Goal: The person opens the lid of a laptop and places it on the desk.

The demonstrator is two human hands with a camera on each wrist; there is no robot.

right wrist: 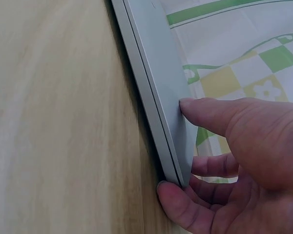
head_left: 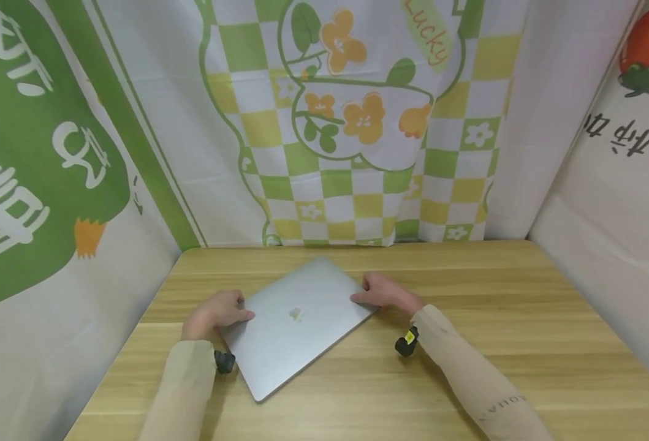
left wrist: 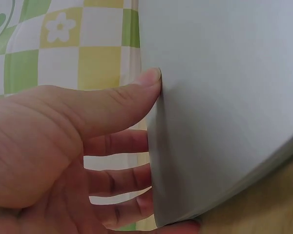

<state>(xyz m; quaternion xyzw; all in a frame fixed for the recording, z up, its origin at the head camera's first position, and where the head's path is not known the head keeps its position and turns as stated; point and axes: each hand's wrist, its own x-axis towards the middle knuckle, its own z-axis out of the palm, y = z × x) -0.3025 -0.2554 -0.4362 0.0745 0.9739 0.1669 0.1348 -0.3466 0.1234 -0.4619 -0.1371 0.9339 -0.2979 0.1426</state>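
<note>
A closed silver laptop (head_left: 302, 331) lies at an angle on the wooden table, its logo facing up. My left hand (head_left: 219, 312) grips its left edge; in the left wrist view that hand (left wrist: 73, 146) has the thumb on the lid (left wrist: 224, 97) and the fingers at and below the edge. At the right corner my right hand (head_left: 382, 291) holds the laptop. The right wrist view shows this hand (right wrist: 244, 151) with its thumb on the lid (right wrist: 161, 73) and fingertips curled beneath the corner.
The wooden table (head_left: 467, 343) extends around the laptop. Behind it hangs a checkered curtain (head_left: 335, 202) with flowers. Printed cloth walls (head_left: 605, 214) stand at left and right. Each wrist carries a small black device (head_left: 407, 343).
</note>
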